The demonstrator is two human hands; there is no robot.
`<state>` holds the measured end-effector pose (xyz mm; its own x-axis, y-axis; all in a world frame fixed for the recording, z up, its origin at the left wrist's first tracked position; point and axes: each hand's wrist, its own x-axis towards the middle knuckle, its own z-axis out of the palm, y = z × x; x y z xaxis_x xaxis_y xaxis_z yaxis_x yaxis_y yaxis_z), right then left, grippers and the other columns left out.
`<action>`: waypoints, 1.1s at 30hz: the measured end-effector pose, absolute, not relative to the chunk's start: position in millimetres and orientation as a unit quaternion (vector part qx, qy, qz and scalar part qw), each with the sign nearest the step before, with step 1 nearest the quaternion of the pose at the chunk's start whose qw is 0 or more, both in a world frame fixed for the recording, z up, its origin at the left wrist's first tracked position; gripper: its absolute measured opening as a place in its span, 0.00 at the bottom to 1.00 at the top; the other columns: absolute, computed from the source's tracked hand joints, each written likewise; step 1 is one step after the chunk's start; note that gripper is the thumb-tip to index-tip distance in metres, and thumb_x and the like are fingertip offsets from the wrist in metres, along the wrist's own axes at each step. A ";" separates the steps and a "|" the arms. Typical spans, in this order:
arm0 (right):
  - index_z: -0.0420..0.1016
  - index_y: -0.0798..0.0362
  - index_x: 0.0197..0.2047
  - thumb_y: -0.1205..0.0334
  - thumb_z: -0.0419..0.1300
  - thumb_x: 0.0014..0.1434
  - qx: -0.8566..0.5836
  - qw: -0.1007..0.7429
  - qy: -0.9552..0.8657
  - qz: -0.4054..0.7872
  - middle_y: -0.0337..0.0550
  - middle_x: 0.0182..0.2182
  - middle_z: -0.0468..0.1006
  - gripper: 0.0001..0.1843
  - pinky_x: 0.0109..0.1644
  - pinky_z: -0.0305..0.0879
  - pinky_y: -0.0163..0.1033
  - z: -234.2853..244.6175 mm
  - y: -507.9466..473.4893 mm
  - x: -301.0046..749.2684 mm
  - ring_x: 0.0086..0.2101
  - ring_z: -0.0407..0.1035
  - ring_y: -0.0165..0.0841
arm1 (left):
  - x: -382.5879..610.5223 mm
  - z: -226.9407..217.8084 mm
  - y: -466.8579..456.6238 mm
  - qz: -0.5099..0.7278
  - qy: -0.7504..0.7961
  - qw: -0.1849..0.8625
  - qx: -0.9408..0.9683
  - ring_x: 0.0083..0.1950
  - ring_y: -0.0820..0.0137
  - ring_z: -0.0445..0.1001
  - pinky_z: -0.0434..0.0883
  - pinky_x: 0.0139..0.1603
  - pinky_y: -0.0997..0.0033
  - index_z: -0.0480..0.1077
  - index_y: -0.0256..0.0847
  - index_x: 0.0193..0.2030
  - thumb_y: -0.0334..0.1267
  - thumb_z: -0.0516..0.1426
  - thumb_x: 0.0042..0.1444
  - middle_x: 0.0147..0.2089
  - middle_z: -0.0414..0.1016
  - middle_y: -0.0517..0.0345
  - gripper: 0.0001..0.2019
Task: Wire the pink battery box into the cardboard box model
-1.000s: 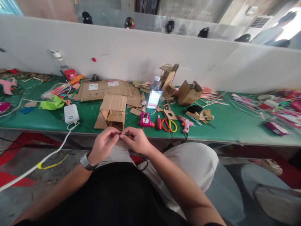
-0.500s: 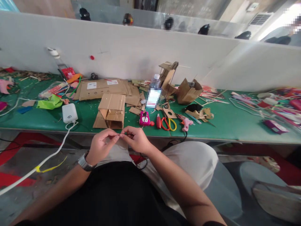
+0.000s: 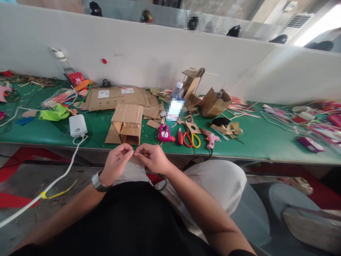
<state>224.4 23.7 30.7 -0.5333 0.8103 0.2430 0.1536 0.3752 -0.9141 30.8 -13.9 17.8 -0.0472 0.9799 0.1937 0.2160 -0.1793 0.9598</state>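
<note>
Over my lap, just off the table's front edge, both hands meet fingertip to fingertip. My right hand (image 3: 153, 158) is closed in a pinch on a thin black wire (image 3: 145, 153), a short dark stretch of which shows between its fingers. Opposite it, my left hand (image 3: 117, 161) pinches thumb against forefinger at what looks like the wire's end, too small to see clearly. A black cord (image 3: 163, 185) loops on my lap below the right wrist. Directly beyond the hands stands an open-fronted cardboard box (image 3: 127, 121).
On the green table (image 3: 255, 145) lie a magenta gadget (image 3: 164, 133), a red-handled tool (image 3: 180, 137), red-yellow scissors (image 3: 192, 140) and a pink glue gun (image 3: 212, 140). A white power bank (image 3: 77, 125) trails a thick white cable at left. Behind are a phone (image 3: 175, 109) and a bottle (image 3: 178, 90).
My fingertips have drawn very slightly apart, with the left hand shifting a little left. The pinches stay closed, and the view has tilted slightly.
</note>
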 end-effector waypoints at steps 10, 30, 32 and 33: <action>0.80 0.54 0.40 0.51 0.64 0.67 -0.332 0.359 -0.747 0.450 0.30 0.21 0.64 0.14 0.29 0.50 0.34 31.6 24.2 224.5 0.24 0.53 0.26 | 36.4 4.0 -8.9 0.536 0.496 0.438 0.524 0.36 0.69 0.70 0.68 0.38 0.70 0.74 0.41 0.38 0.45 0.61 0.64 0.33 0.73 0.58 0.09; 0.81 0.54 0.38 0.55 0.62 0.68 -0.346 0.351 -0.763 0.417 0.33 0.23 0.72 0.12 0.30 0.52 0.33 27.3 28.2 222.6 0.23 0.56 0.26 | 49.1 -3.5 3.2 0.534 0.498 0.477 0.489 0.29 0.71 0.68 0.67 0.31 0.70 0.67 0.43 0.35 0.51 0.58 0.64 0.28 0.67 0.61 0.14; 0.81 0.54 0.38 0.53 0.63 0.67 -0.345 0.350 -0.764 0.417 0.34 0.23 0.72 0.12 0.30 0.53 0.33 25.9 27.4 222.5 0.24 0.56 0.26 | 48.9 1.0 6.5 0.551 0.497 0.490 0.458 0.30 0.71 0.67 0.67 0.32 0.70 0.66 0.43 0.34 0.50 0.59 0.63 0.30 0.67 0.61 0.14; 0.80 0.54 0.38 0.53 0.63 0.67 -0.346 0.351 -0.764 0.416 0.33 0.23 0.70 0.12 0.30 0.53 0.33 25.0 27.1 222.6 0.24 0.56 0.26 | 47.8 3.9 8.6 0.563 0.494 0.496 0.438 0.30 0.72 0.67 0.67 0.32 0.70 0.65 0.43 0.34 0.49 0.59 0.62 0.30 0.67 0.61 0.13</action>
<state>222.6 27.1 25.0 -0.5140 0.8210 0.2486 0.2376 0.4148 -0.8783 47.8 8.6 3.9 -0.1234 0.9923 0.0036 -0.1257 -0.0192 0.9919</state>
